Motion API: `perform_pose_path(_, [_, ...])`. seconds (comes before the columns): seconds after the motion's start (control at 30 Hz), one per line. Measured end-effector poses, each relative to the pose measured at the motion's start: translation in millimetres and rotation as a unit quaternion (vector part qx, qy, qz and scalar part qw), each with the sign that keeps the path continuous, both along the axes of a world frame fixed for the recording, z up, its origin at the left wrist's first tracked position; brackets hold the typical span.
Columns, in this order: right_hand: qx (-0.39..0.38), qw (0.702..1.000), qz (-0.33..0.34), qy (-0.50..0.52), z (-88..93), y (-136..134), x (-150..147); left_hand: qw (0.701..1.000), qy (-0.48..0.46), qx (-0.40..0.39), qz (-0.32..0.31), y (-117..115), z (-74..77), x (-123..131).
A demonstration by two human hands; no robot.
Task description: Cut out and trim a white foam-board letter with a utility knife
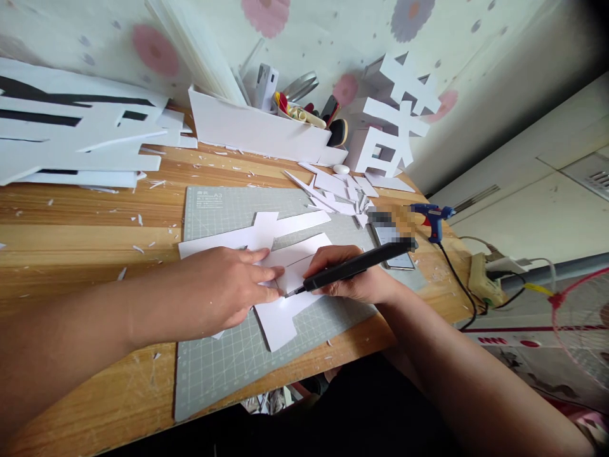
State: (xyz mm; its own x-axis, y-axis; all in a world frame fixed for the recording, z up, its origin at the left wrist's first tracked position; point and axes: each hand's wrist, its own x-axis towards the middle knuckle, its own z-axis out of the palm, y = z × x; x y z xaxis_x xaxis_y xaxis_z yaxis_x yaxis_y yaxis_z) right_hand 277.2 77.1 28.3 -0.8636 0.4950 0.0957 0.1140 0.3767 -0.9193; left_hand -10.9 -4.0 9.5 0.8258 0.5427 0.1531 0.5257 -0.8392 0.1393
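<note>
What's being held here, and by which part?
The right hand grips a black knife low on its handle, near the blade. The left hand presses flat on the white board.

A wooden table (pixel 71 254) bears a grey cutting mat (pixel 223 368), white boards (pixel 71 146), scraps (pixel 333 187) and a glue gun (pixel 434 219).

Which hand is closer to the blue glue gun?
Right. The right hand, gripping a black cutter, lies on the mat toward the glue gun; the left hand presses the white board farther away, past the right one.
</note>
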Motion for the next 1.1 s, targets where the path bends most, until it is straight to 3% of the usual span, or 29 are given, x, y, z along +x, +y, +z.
perform_pose_path(0.23, [-0.069,0.997,-0.008,-0.028,-2.4,13.9,10.5,1.0,-0.008,0.025,-0.006,-2.8,-6.9,-2.4])
perform_pose_path(0.43, [-0.064,0.997,-0.009,-0.049,4.1,25.0,20.8,0.999,-0.035,0.028,0.007,-3.1,-19.0,-7.5])
perform_pose_path(0.7, [-0.053,0.998,0.004,-0.04,7.2,39.5,35.2,0.999,-0.011,0.037,0.001,-0.6,-7.0,-7.1])
perform_pose_path(0.97, [-0.033,0.997,-0.017,-0.06,7.1,51.8,49.8,0.999,-0.026,0.042,0.003,-0.3,-19.0,-13.6])
perform_pose_path(1.1, [-0.038,0.997,-0.015,-0.067,11.1,54.9,52.2,0.999,-0.024,0.038,0.002,-1.5,-17.2,-12.4])
